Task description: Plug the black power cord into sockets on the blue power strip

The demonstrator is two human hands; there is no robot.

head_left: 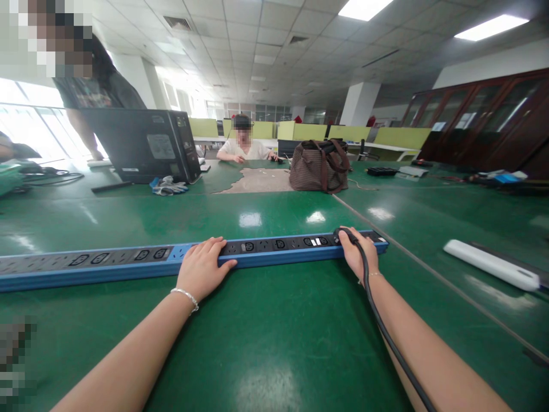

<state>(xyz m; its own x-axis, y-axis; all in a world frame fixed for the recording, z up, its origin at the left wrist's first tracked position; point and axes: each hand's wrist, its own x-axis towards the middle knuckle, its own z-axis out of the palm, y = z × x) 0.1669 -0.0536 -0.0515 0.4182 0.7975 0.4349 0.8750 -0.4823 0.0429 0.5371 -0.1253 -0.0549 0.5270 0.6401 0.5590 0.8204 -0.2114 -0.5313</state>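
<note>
Lying across the near part of the green table [274, 326], the long power strip [278, 261] is being steadied by the left hand [203, 264], with fingers laid over its top and thumb along the near side; whether it is being pinched or merely pressed cannot be told. The black plug [337, 236] is being grasped in the right hand [357, 254], by the strip's right end; how far it is seated is being hidden by the fingers. Handling: strip is being judged stiff and fairly heavy, awkward by one end. Smooth blue side walls are being favoured for holding, clear of the sockets [279, 244]. Plug is being rated hard and light, best taken by its moulded body, not the cord [372, 297]. Cord is looking thick, round and springy; some tug is being expected. Socket face is being formed by dark, seemingly plastic inserts, broken by a blue section. Tabletop is shining, so sliding is being expected. Far side: a slouchy brown textured bag [307, 167], a boxy black computer case [137, 134], crumpled gloves [168, 186] are being seen.
</note>
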